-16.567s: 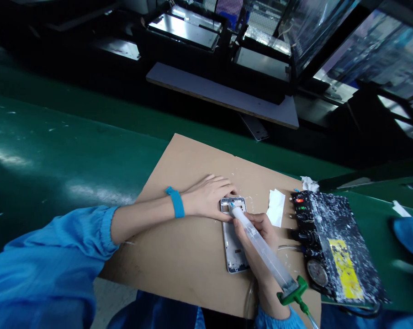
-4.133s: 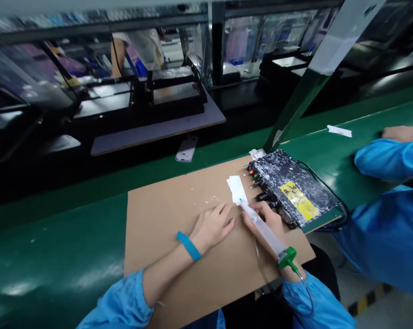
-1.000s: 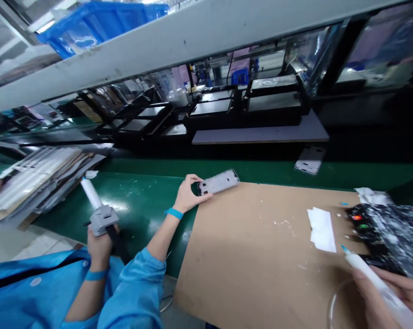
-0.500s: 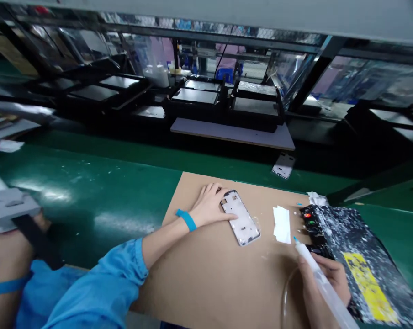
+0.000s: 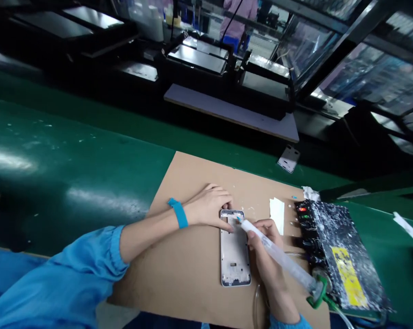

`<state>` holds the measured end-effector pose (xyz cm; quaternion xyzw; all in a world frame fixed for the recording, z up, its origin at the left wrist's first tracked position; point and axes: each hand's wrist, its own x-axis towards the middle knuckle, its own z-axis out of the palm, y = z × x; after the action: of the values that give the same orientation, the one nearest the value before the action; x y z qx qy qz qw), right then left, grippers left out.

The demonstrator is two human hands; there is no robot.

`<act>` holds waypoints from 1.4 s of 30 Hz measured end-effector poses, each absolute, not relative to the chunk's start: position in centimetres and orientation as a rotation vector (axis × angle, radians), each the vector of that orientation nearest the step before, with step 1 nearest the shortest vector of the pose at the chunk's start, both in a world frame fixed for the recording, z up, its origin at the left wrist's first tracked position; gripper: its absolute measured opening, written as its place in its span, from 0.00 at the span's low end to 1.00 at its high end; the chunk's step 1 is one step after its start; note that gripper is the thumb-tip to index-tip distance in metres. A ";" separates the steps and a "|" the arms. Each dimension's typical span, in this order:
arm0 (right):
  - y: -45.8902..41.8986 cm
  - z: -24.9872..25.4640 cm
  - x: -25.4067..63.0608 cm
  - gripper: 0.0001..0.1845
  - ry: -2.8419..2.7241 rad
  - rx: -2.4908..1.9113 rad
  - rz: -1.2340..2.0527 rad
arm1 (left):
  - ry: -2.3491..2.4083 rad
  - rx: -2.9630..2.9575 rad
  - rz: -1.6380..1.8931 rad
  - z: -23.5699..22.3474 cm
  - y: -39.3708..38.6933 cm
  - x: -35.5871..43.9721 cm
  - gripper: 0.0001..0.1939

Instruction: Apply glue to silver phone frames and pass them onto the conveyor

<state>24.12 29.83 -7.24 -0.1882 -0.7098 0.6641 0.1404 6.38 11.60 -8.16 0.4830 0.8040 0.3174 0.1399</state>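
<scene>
At lower centre, the left hand [image 5: 206, 208], wearing a blue wrist strap [image 5: 178, 213], curls its fingers [image 5: 220, 194] over the top of a silver phone frame [image 5: 234, 269] lying on a tan cardboard sheet [image 5: 179, 183]. The right hand's fingers [image 5: 261, 226] grip a clear plastic syringe [image 5: 278, 256], its blue tip at the frame's upper end. A slip or excess pressure could smear its contents onto the frame or those left fingers.

A silver phone mid-frame [image 5: 235, 256], flat and lengthwise on a brown cardboard sheet [image 5: 193, 183], steadied at its top end by the left hand [image 5: 208, 208]; a clear, green-capped glue syringe [image 5: 278, 258], held in the right hand [image 5: 264, 246], slanting down to the frame's top end.
</scene>
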 end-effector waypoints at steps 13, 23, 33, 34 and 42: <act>30.1 -8.5 24.3 0.17 -2.146 -0.572 1.930 | 2.315 1.406 0.971 -8.1 11.8 6.8 0.25; 29.9 -8.2 24.3 0.18 -2.157 -0.566 1.927 | 2.314 1.403 0.962 -7.9 11.9 6.8 0.25; 29.4 -7.6 23.9 0.22 -2.155 -0.617 1.855 | 2.324 1.416 0.952 -8.2 11.9 6.9 0.23; 29.5 -7.6 23.9 0.21 -2.159 -0.614 1.849 | 2.327 1.414 0.950 -8.3 11.9 7.0 0.24; 29.7 -7.9 24.1 0.21 -2.171 -0.606 1.869 | 2.328 1.430 0.955 -8.5 11.9 6.9 0.25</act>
<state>24.13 29.72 -7.85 -0.2058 -0.7372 0.6347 0.1068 6.94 11.90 -8.50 0.4903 0.7982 0.3275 0.1236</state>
